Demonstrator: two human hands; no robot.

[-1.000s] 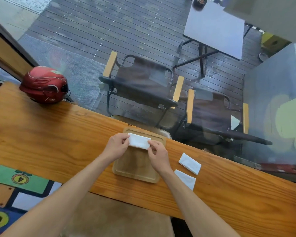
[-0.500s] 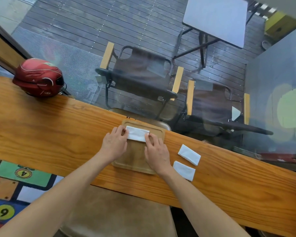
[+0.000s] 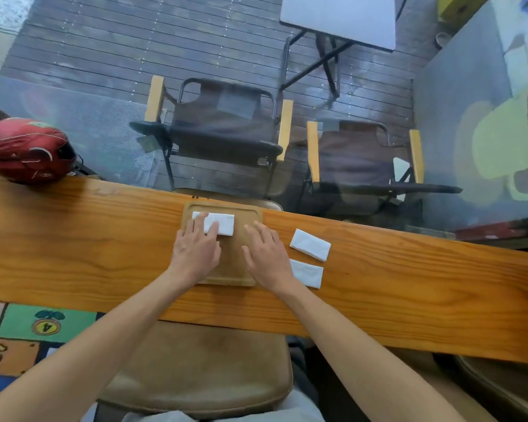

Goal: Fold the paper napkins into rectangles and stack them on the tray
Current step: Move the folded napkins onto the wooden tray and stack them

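Observation:
A wooden tray [image 3: 250,212] lies on the long wooden counter [image 3: 73,239]. A white napkin folded into a rectangle [image 3: 223,224] rests flat at the tray's far left. My left hand [image 3: 197,248] lies flat, fingers spread, with its fingertips on the napkin's left part. My right hand [image 3: 267,255] hovers open over the tray's right side and holds nothing. Two more folded white napkins lie on the counter right of the tray: the far one [image 3: 310,244] and the near one [image 3: 307,273], whose left end my right hand partly hides.
A red helmet [image 3: 28,150] sits at the counter's far left edge. A glass pane rises behind the counter, with chairs and a table outside. A brown padded stool [image 3: 201,367] stands below the counter's near edge.
The napkin held between both hands has been laid on the tray. My right hand has let go and shifted right. My left hand now rests flat on it.

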